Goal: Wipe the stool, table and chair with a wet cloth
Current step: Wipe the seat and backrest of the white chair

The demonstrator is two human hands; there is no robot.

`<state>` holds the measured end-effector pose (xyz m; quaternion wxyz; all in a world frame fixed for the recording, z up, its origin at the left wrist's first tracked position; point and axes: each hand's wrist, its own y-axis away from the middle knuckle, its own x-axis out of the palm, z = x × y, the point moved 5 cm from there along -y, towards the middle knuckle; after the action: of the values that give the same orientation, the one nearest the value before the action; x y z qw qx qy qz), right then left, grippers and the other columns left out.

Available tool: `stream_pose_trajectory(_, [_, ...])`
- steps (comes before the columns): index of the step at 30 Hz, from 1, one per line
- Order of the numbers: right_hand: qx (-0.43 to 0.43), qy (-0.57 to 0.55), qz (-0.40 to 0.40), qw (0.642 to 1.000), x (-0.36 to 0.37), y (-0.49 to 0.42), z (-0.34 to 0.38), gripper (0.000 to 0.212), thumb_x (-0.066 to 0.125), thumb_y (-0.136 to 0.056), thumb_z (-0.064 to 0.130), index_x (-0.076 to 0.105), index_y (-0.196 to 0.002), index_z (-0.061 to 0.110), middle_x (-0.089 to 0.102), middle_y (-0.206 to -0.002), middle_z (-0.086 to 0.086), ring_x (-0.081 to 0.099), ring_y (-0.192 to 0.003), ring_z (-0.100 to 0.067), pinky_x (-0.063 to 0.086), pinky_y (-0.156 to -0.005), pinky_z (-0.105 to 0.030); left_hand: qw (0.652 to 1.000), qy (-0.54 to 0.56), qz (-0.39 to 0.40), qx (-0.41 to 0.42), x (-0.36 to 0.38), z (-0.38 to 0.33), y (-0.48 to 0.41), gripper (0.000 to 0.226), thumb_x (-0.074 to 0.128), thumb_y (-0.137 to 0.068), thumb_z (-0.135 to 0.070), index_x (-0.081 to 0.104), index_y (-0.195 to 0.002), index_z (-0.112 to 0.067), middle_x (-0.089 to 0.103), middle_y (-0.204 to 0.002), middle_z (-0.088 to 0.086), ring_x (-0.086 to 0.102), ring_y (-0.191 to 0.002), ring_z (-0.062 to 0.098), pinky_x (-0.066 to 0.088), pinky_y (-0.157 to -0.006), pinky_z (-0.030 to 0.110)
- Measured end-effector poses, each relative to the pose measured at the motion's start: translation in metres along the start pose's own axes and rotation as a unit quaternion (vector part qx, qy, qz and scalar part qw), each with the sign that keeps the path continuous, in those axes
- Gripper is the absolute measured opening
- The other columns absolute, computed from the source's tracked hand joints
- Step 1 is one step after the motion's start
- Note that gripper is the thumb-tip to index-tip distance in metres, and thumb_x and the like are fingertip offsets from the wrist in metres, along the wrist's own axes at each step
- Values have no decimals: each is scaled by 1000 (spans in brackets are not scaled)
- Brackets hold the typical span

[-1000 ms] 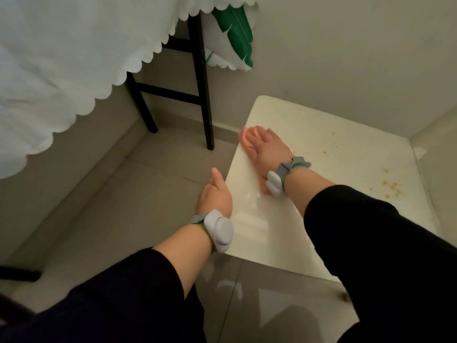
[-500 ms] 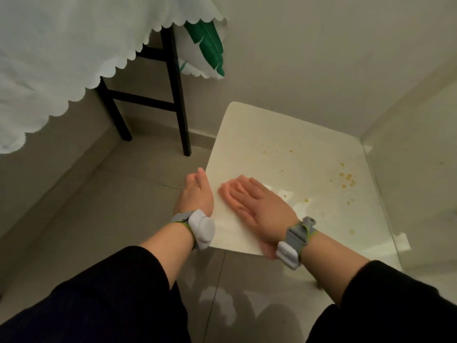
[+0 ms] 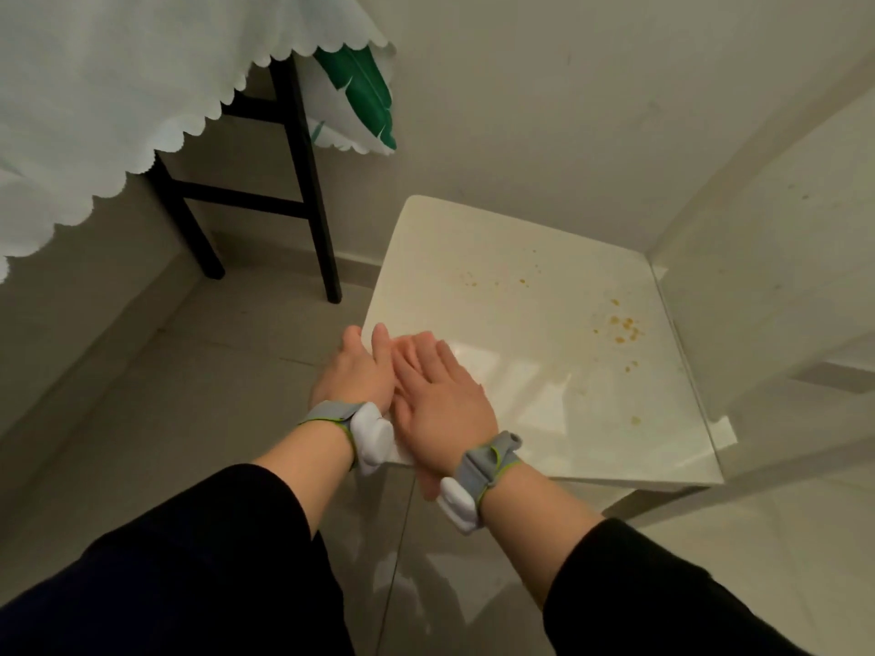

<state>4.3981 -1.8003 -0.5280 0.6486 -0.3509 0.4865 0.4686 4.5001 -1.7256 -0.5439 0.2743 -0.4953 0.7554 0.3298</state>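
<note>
A white square seat (image 3: 544,371) stands low by the wall, with yellow-orange crumbs (image 3: 622,324) scattered over its far and right parts. My right hand (image 3: 438,395) lies flat on the seat's near left corner, fingers straight and pointing away from me. My left hand (image 3: 355,374) is held against the seat's left edge right beside it, fingers extended, holding nothing. No cloth is in view. The table (image 3: 94,87) at the upper left is covered by a white scalloped tablecloth.
Black table legs (image 3: 308,182) stand on the tiled floor (image 3: 165,395) left of the seat. A green leaf-print fabric (image 3: 364,92) hangs behind them. A pale wall (image 3: 568,111) runs behind the seat, and a white panel (image 3: 781,277) rises at its right side.
My right hand has slid along the seat's left side from the far edge to the near left corner. My left hand has come up against the seat's edge beside it.
</note>
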Motion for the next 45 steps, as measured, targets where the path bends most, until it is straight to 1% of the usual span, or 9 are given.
stream_pose_trajectory(4, [-86,86,-6,993,-16,6,-44,56,28,-100,31,8,-151,28,19,-158,6,5,-147,-22,-3,-120,-32,1000,-13,-2,18,0,-1,3,63,11,-92,-61,30,-135,-20,54,-129,11,56,-108,34,44,-85,42])
stream_pose_trajectory(10, [128,83,-4,988,-45,1,-159,53,15,-100,30,-1,-151,28,7,-160,6,0,-147,-23,1,-120,-35,999,-24,0,22,3,1,-1,60,11,-93,-58,33,-133,-19,56,-123,11,56,-103,33,41,-78,39])
stream_pose_trajectory(14, [267,31,-34,962,-35,-11,-139,56,20,-97,30,-1,-150,30,2,-159,-5,4,-145,-35,18,-116,-48,999,21,21,-23,1,3,-12,53,13,-96,-53,38,-124,-16,58,-115,13,53,-87,31,37,-74,35])
stream_pose_trajectory(19, [37,19,-3,999,-4,-23,-35,58,32,-94,38,8,-147,39,9,-159,-5,10,-145,-35,27,-111,-51,995,29,50,-78,-2,-16,-45,68,8,-99,-46,42,-137,0,45,-140,23,44,-128,36,32,-104,38])
stream_pose_trajectory(22, [-116,30,8,993,-5,-22,-18,54,38,-95,39,24,-147,35,20,-157,-2,15,-145,-29,24,-115,-45,994,28,50,-92,2,-27,-56,66,9,-100,-43,43,-135,1,46,-139,24,43,-128,36,32,-104,37])
stream_pose_trajectory(26, [-232,3,8,973,-21,-33,-28,47,45,-97,32,39,-143,28,30,-154,-4,23,-143,-23,1,-119,-23,988,49,45,-139,4,-34,-68,68,10,-101,-43,48,-128,5,51,-135,23,49,-124,36,35,-101,37])
stream_pose_trajectory(31, [-232,-11,7,973,-22,-64,-32,45,48,-95,30,44,-140,27,33,-152,-6,29,-140,-25,2,-115,-20,979,103,45,-168,6,-42,-83,71,9,-101,-45,53,-123,5,55,-131,22,51,-121,34,35,-101,37])
stream_pose_trajectory(37, [-203,8,40,978,-17,-110,-41,49,42,-97,33,31,-145,32,22,-157,-2,18,-145,-19,6,-120,-29,980,175,-28,-87,11,-36,-71,65,10,-94,-56,47,-130,-17,57,-130,11,52,-118,32,36,-91,35])
stream_pose_trajectory(45, [-181,27,54,982,-20,-167,-53,51,37,-98,34,25,-148,32,20,-157,-3,20,-143,-23,11,-119,-35,989,133,-52,-46,5,-32,-66,40,28,-97,-26,44,-134,-26,45,-141,2,46,-126,25,36,-102,36])
